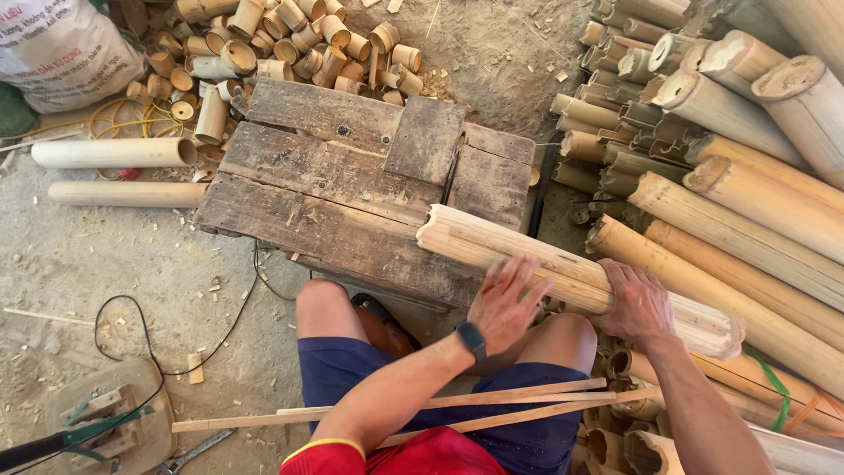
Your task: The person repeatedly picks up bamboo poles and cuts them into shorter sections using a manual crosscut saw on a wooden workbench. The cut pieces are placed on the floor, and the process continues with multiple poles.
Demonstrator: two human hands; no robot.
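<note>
A stack of long bamboo poles point(756, 220) fills the right side of the yard, beside a rough plank table point(343, 185) set on the sandy ground. Across the table's near right corner lies a bundle of split bamboo slats point(492, 242), one end resting on the planks, the other reaching back past the person's knees. The left hand point(508, 302) presses flat on top of the bundle, fingers spread, its grip open; the right hand point(640, 303) curls over the bundle further back, its grip closed on the slats. Holding the bundle well seems to call for even downward pressure from both hands so the slats stay together. Beyond the table's far edge sits a heap of short bamboo offcuts point(290, 40); thin strips point(457, 405) lie across the person's lap.
</note>
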